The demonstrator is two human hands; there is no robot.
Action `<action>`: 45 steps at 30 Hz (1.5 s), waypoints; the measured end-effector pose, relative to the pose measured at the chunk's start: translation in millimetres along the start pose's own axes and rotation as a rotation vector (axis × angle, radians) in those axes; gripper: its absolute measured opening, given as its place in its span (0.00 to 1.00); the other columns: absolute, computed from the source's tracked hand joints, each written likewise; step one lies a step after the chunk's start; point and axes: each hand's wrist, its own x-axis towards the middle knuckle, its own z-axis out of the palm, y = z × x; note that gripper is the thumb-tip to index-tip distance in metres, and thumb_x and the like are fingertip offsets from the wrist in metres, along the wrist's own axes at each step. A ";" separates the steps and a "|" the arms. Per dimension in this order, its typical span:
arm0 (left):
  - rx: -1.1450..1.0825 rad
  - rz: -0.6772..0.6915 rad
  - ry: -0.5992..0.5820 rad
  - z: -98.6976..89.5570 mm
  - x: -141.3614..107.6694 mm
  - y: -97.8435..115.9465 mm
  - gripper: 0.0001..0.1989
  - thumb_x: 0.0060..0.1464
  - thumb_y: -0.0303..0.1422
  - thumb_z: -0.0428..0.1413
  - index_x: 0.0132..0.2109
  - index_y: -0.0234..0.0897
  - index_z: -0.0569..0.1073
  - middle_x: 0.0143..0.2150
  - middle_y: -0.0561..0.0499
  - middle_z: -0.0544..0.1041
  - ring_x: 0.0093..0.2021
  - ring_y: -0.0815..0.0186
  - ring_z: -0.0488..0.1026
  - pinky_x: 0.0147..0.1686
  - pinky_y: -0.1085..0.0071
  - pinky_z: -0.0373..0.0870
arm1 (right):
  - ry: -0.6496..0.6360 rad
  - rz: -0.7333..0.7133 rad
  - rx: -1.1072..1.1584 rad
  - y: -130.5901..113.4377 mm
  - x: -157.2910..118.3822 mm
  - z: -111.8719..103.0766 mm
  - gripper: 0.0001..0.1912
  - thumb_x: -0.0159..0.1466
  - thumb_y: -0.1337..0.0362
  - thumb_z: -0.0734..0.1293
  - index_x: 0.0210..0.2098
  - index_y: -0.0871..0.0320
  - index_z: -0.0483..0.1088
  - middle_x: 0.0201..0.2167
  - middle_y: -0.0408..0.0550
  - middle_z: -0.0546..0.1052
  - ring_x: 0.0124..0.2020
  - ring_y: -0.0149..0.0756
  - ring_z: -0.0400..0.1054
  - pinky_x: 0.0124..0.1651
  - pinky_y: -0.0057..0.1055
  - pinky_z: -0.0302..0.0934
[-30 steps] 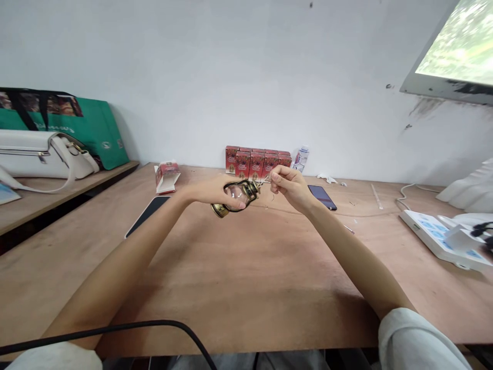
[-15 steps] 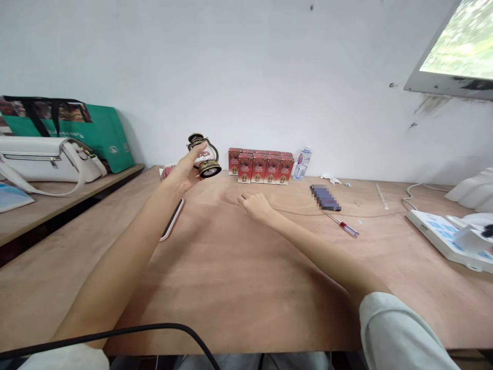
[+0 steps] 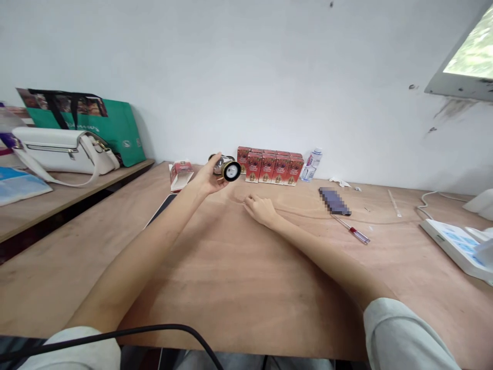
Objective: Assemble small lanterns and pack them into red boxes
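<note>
My left hand (image 3: 210,179) is wrapped round a small bronze-coloured lantern (image 3: 230,170) with a clear glass middle. The lantern is tipped over, so its round dark base with a pale centre faces me. Lower and to the right, my right hand (image 3: 262,209) is just above or on the table, fingers curled and tips together. Whatever lies between those fingertips is too small to make out. Behind the hands stand several red printed boxes (image 3: 267,167) in a block. An opened red box (image 3: 181,176) with a white flap lies left of the lantern.
On the wooden table (image 3: 246,288) are a phone (image 3: 334,200), a screwdriver (image 3: 356,234), a clear bottle (image 3: 311,164) and a white power strip (image 3: 458,249). A dark flat device (image 3: 160,209) is partly behind my left arm. A white handbag (image 3: 63,151) and green bag (image 3: 123,133) occupy the left shelf.
The lantern has turned from nearly upright to tipped, its base now towards me, and has come down to the right. My right hand stays curled in about the same place.
</note>
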 end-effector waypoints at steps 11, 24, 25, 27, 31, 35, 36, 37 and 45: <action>-0.161 -0.145 0.003 36.4 -22.1 -23.5 0.13 0.49 0.41 0.60 0.33 0.38 0.67 0.24 0.54 0.69 0.25 0.72 0.70 0.27 0.79 0.71 | 0.753 0.002 0.651 7.3 -19.1 -54.7 0.08 0.64 0.59 0.61 0.36 0.57 0.69 0.37 0.50 0.70 0.31 0.30 0.63 0.31 0.28 0.61; -0.014 -0.141 -0.127 40.6 -19.3 -35.0 0.12 0.49 0.42 0.59 0.30 0.38 0.71 0.25 0.52 0.71 0.26 0.70 0.70 0.24 0.77 0.70 | 0.632 -0.062 0.623 8.1 -20.8 -61.0 0.08 0.63 0.59 0.63 0.35 0.55 0.73 0.37 0.51 0.70 0.39 0.36 0.66 0.39 0.34 0.63; -0.010 -0.139 -0.129 40.5 -18.6 -36.2 0.12 0.48 0.42 0.59 0.31 0.38 0.71 0.24 0.52 0.71 0.25 0.70 0.70 0.24 0.76 0.70 | 0.642 -0.055 0.606 8.2 -20.7 -59.4 0.08 0.63 0.59 0.63 0.35 0.54 0.73 0.37 0.50 0.70 0.38 0.35 0.66 0.39 0.34 0.63; -0.028 -0.147 -0.115 41.9 -19.0 -38.4 0.12 0.47 0.41 0.60 0.31 0.38 0.71 0.25 0.53 0.71 0.24 0.71 0.69 0.24 0.77 0.70 | 0.675 -0.051 0.544 9.5 -20.2 -56.9 0.09 0.64 0.59 0.63 0.34 0.54 0.73 0.36 0.50 0.70 0.38 0.35 0.66 0.40 0.34 0.63; -0.068 -0.137 -0.091 46.1 -20.5 -43.6 0.11 0.46 0.39 0.62 0.33 0.37 0.71 0.27 0.53 0.72 0.25 0.73 0.69 0.25 0.77 0.71 | 0.671 -0.106 0.374 13.5 -17.9 -52.0 0.11 0.66 0.61 0.60 0.31 0.56 0.71 0.36 0.52 0.72 0.38 0.37 0.65 0.42 0.36 0.61; -0.137 -0.126 0.011 36.3 -9.8 -48.4 0.12 0.47 0.39 0.61 0.36 0.38 0.71 0.27 0.54 0.73 0.26 0.72 0.71 0.25 0.78 0.71 | 0.664 -0.121 0.337 19.4 -14.8 -36.3 0.13 0.67 0.62 0.55 0.34 0.59 0.67 0.37 0.56 0.70 0.41 0.39 0.66 0.43 0.36 0.60; -0.168 -0.138 0.077 30.5 -5.1 -48.5 0.11 0.48 0.38 0.60 0.36 0.38 0.70 0.26 0.54 0.72 0.24 0.72 0.70 0.24 0.79 0.71 | 0.668 -0.107 0.342 21.6 -14.3 -30.1 0.13 0.68 0.63 0.54 0.34 0.60 0.67 0.38 0.57 0.70 0.41 0.39 0.65 0.42 0.35 0.60; -0.197 -0.156 0.150 24.0 -0.1 -47.8 0.10 0.49 0.38 0.60 0.35 0.37 0.69 0.24 0.55 0.71 0.23 0.73 0.70 0.24 0.79 0.71 | 0.663 -0.092 0.341 24.2 -14.1 -23.2 0.13 0.68 0.62 0.53 0.35 0.60 0.66 0.37 0.57 0.70 0.40 0.39 0.65 0.41 0.34 0.60; -0.272 -0.234 0.276 -15.9 23.8 -48.3 0.12 0.50 0.38 0.58 0.37 0.36 0.67 0.24 0.52 0.71 0.22 0.70 0.72 0.17 0.80 0.69 | 0.386 -0.095 0.041 38.6 -9.0 18.4 0.14 0.66 0.66 0.55 0.29 0.59 0.68 0.32 0.53 0.74 0.34 0.37 0.63 0.39 0.33 0.53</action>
